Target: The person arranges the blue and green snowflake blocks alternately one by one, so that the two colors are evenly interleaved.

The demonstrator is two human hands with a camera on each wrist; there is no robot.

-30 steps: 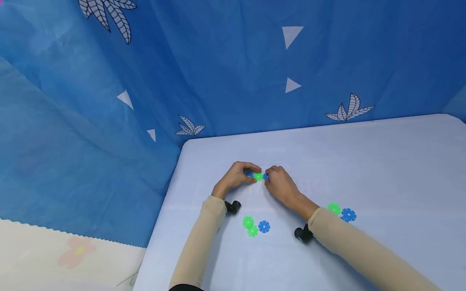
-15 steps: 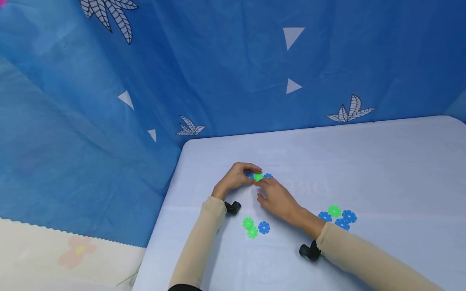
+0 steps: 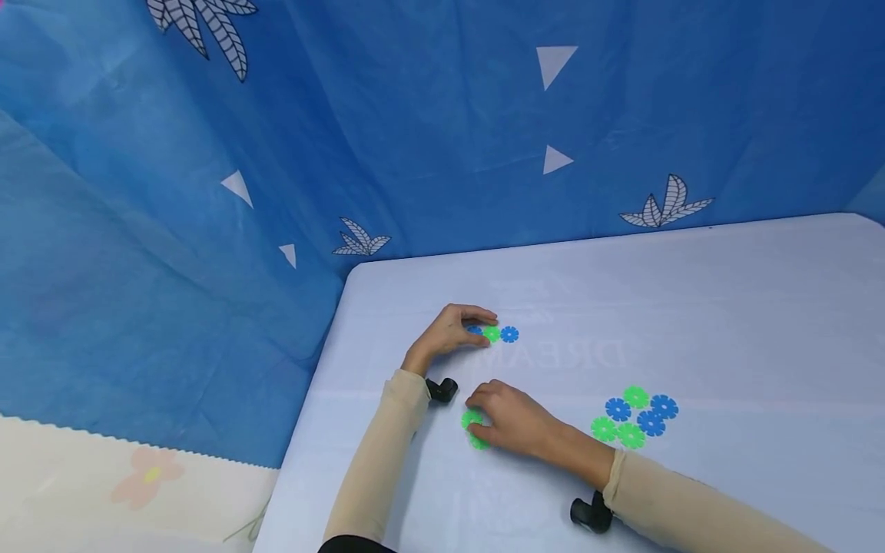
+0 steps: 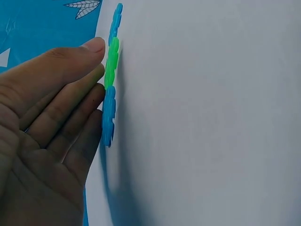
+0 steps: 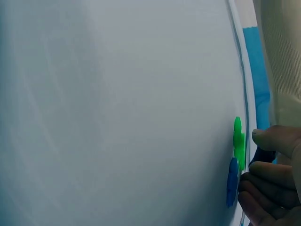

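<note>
Fingers [image 4: 77, 90] of the left hand [image 3: 445, 332] curl around the row of discs [image 3: 492, 333], thumb at the near edge, apparently to steady it. Right hand [image 3: 515, 419]: fingers parted, no grip visible, at two green discs [image 3: 471, 418] on the desk [image 3: 726, 307]; this spacing suits a disc's rim.

Hand [image 4: 47, 125] at three aligned discs [image 4: 112, 63]

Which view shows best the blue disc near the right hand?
Right wrist view: the blue disc is unblocked, though edge-on. In the head view, the right hand seems to hide it; left wrist misses it.
</note>
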